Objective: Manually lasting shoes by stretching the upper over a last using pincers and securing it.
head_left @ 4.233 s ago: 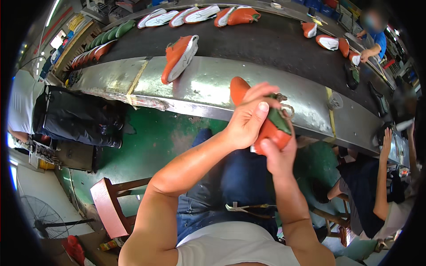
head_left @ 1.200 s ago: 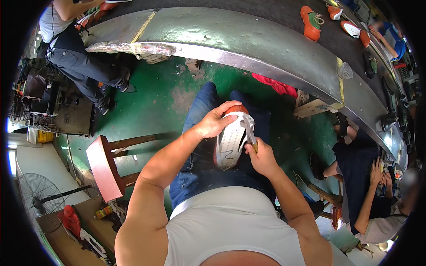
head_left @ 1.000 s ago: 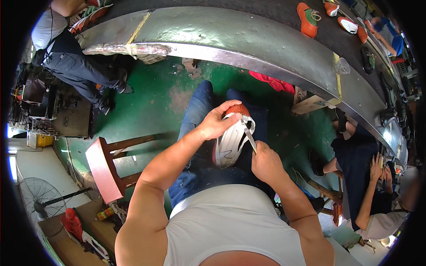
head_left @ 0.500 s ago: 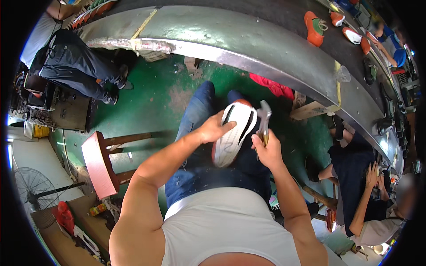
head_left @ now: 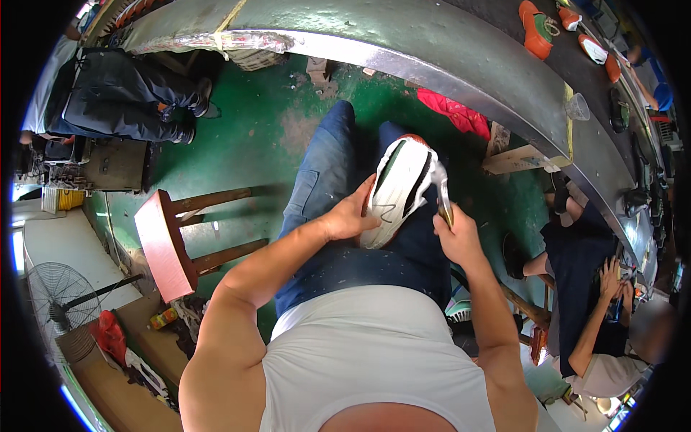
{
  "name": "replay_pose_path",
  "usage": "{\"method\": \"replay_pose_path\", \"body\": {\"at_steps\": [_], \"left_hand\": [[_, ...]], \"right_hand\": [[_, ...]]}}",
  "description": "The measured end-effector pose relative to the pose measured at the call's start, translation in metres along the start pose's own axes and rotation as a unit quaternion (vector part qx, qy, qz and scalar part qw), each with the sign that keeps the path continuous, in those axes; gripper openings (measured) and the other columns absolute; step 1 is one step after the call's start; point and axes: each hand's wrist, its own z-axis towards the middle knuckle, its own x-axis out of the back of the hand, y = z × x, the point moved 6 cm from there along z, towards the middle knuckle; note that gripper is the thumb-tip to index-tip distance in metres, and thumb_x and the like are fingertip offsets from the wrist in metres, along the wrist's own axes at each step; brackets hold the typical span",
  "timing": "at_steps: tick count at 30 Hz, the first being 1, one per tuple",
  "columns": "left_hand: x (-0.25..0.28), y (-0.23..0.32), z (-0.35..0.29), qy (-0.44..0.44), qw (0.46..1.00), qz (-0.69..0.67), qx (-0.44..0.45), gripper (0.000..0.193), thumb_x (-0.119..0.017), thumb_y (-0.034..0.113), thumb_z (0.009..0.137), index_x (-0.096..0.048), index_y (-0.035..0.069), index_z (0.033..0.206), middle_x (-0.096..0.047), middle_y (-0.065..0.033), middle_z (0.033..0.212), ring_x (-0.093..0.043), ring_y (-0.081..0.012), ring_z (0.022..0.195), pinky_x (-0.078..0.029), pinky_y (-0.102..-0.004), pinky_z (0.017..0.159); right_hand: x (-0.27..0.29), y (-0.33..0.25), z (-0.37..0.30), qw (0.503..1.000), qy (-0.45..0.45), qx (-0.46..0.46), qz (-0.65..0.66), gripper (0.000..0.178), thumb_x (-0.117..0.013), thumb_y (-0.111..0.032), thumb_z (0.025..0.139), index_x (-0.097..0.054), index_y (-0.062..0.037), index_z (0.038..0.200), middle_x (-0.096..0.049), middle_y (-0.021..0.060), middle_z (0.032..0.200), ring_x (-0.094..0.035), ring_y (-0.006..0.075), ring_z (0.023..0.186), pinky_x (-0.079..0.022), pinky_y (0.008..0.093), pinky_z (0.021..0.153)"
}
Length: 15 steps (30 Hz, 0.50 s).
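Note:
Over my lap lies an unfinished shoe (head_left: 392, 198) with its white underside up, dark gaps along both sides and orange showing at the far tip. My left hand (head_left: 350, 217) grips its near left side, thumb lying across the white underside. In my right hand (head_left: 458, 236) is a hammer (head_left: 444, 198), fingers wrapped around its handle. The metal head is at the shoe's far right edge; whether it touches cannot be made out. My thighs (head_left: 324, 162) in blue trousers are beneath the shoe.
Ahead curves a metal-edged workbench (head_left: 403, 72), bearing orange shoes (head_left: 536, 32) and a clear cup (head_left: 577, 107). A pink-topped stool (head_left: 164, 245) and a fan (head_left: 63, 295) stand left. One person (head_left: 129, 101) stands far left; another (head_left: 597, 338) sits right. Red cloth (head_left: 453, 111) hangs below the bench.
The hammer head has swung down and in against or near the shoe's right edge. The shoe now leans further right, its far tip higher in view. The whole view has shifted slightly.

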Motion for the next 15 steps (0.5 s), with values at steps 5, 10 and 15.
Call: {"method": "replay_pose_path", "body": {"at_steps": [5,10,15], "left_hand": [[-0.013,-0.002,-0.003,0.027,0.993,-0.111,-0.032,0.107,-0.067,-0.001,0.078,0.005,-0.002,0.158,-0.034,-0.0184,0.155,-0.034,-0.0231,0.144,-0.025,-0.0306,0.118],[-0.025,0.015,-0.002,-0.015,0.944,-0.329,-0.002,0.085,-0.052,0.019,0.100,0.006,0.003,0.159,-0.021,-0.0113,0.164,-0.028,-0.0198,0.147,-0.025,-0.0294,0.117],[-0.012,-0.017,0.022,0.263,0.936,-0.213,0.093,0.068,-0.034,0.051,0.107,-0.044,-0.003,0.146,-0.058,-0.0149,0.138,-0.051,-0.0214,0.130,-0.039,-0.0327,0.109]], "right_hand": [[0.007,-0.063,-0.014,0.976,-0.150,0.104,-0.115,0.054,-0.065,-0.008,0.087,-0.050,0.0052,0.138,-0.063,0.0229,0.113,-0.063,0.0402,0.098,-0.051,0.0438,0.091],[-0.003,-0.089,-0.002,0.905,-0.153,0.183,-0.352,0.037,-0.064,-0.010,0.087,-0.055,0.0089,0.118,-0.065,0.0212,0.099,-0.067,0.0369,0.086,-0.055,0.0432,0.080],[-0.039,-0.056,-0.009,0.943,-0.112,0.135,-0.284,0.028,-0.065,-0.019,0.089,-0.055,0.0021,0.105,-0.065,0.0186,0.088,-0.068,0.0363,0.076,-0.054,0.0447,0.067]]}}
